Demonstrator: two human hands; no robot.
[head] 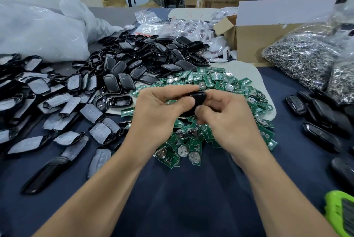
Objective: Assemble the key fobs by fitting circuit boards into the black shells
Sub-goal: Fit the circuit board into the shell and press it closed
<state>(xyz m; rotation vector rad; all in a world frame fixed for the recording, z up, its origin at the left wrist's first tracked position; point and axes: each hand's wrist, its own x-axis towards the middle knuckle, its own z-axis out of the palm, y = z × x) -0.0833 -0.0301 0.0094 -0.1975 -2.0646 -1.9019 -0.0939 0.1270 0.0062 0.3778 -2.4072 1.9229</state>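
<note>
Head view: black shell (199, 97) gripped over the circuit boards (220, 81)

Left hand (161, 106) and right hand (228, 116) each curl fingers and thumb around it, over the green pile. Loose shells (145, 58) lie heaped behind and to the left on the blue cloth (191, 188)

Black shells (122, 68), green circuit boards (193, 140), navy tablecloth (191, 188), silvery key rings (298, 58)

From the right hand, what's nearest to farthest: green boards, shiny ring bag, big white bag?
1. Green boards, just under the right hand.
2. Shiny ring bag, back right.
3. Big white bag, far left.
</note>
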